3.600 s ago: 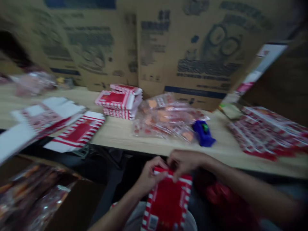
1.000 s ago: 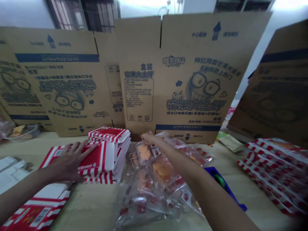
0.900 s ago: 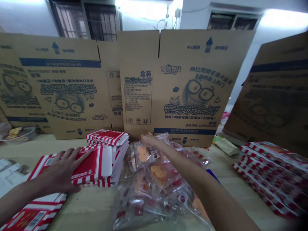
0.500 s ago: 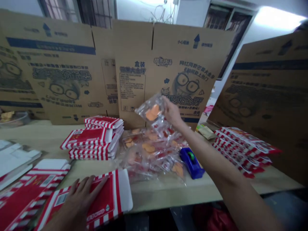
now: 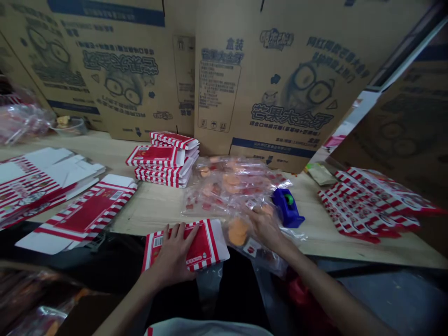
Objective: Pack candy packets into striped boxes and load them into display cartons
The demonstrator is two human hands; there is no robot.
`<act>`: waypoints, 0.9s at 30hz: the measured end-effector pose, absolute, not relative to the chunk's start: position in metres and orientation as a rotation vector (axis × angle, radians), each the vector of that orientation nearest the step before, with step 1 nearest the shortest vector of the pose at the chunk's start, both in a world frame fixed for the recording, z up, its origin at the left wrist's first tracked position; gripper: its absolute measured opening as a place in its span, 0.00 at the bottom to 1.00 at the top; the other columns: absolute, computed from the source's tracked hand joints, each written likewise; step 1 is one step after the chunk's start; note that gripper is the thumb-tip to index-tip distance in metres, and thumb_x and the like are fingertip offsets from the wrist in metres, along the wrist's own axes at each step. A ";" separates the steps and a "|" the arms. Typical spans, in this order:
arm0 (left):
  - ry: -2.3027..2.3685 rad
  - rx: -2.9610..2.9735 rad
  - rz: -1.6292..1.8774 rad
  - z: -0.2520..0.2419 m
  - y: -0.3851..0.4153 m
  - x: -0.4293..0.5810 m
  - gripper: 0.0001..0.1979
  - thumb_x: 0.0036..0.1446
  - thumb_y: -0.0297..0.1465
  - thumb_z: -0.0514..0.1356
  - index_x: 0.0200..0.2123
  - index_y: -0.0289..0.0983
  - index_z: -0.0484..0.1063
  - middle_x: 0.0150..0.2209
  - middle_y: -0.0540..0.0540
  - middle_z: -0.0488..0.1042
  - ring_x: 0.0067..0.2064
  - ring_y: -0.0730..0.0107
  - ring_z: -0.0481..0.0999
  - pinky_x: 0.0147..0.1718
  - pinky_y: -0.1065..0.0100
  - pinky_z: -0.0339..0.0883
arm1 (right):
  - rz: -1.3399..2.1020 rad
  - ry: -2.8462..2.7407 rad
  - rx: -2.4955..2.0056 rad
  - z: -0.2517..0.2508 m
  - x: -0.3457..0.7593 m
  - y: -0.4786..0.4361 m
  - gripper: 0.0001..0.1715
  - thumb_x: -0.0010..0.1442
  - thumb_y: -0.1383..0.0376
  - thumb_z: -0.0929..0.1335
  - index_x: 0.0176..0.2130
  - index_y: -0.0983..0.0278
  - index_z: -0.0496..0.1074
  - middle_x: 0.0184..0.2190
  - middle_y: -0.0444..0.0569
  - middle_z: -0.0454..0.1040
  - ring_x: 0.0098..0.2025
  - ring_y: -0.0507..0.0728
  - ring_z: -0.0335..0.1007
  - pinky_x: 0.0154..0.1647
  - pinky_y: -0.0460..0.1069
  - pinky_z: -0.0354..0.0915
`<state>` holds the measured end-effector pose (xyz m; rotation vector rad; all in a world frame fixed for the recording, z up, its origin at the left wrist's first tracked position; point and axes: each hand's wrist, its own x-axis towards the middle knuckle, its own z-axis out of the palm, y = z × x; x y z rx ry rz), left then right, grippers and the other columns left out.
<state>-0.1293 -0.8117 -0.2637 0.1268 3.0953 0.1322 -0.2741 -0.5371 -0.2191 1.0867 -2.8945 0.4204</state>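
My left hand (image 5: pixel 174 256) grips a red carton with white stripes (image 5: pixel 206 242) at the table's front edge, fingers over its top and thumb at the near side. The carton's right end shows white flaps. My right hand (image 5: pixel 266 228) is closed on a clear plastic packet (image 5: pixel 251 248) with a round orange piece inside, just right of the carton and hanging past the table edge. Behind it lies a pile of similar clear packets (image 5: pixel 213 191) with orange and red pieces. A blue tape dispenser (image 5: pixel 289 210) stands beside the pile.
Stacked red striped cartons (image 5: pixel 157 156) stand behind on the left. Flat cartons (image 5: pixel 87 210) and white-flapped ones (image 5: pixel 66 170) lie further left. Red and white packages (image 5: pixel 371 205) are piled at right. Large cardboard boxes (image 5: pixel 217 102) wall off the back. An open box of packets (image 5: pixel 38 298) sits lower left.
My right hand has come down and toward me with the packet, from above the pile to the table's front edge. The view has tilted down. My left hand stays on the carton.
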 end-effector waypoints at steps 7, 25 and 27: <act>3.146 0.226 0.101 -0.269 -0.793 -0.136 0.61 0.31 0.43 0.69 0.69 0.39 0.45 0.62 0.27 0.57 0.63 0.34 0.54 0.62 0.38 0.35 | 0.515 -3.013 1.650 -0.231 -0.261 -0.564 0.20 0.67 0.64 0.61 0.55 0.52 0.71 0.46 0.52 0.72 0.50 0.61 0.68 0.55 0.60 0.58; 3.032 0.236 0.102 -0.266 -0.791 -0.150 0.62 0.28 0.47 0.71 0.67 0.34 0.53 0.63 0.24 0.56 0.64 0.32 0.55 0.62 0.38 0.41 | 1.395 -2.553 0.757 -0.277 -0.256 -0.603 0.10 0.56 0.68 0.66 0.39 0.64 0.74 0.39 0.52 0.75 0.47 0.62 0.69 0.55 0.61 0.62; 3.029 0.235 0.094 -0.269 -0.793 -0.150 0.61 0.28 0.47 0.71 0.67 0.34 0.53 0.63 0.24 0.56 0.64 0.32 0.55 0.62 0.38 0.41 | 1.104 -2.527 0.959 -0.233 -0.257 -0.597 0.14 0.57 0.64 0.68 0.45 0.62 0.73 0.41 0.53 0.77 0.50 0.64 0.69 0.60 0.66 0.56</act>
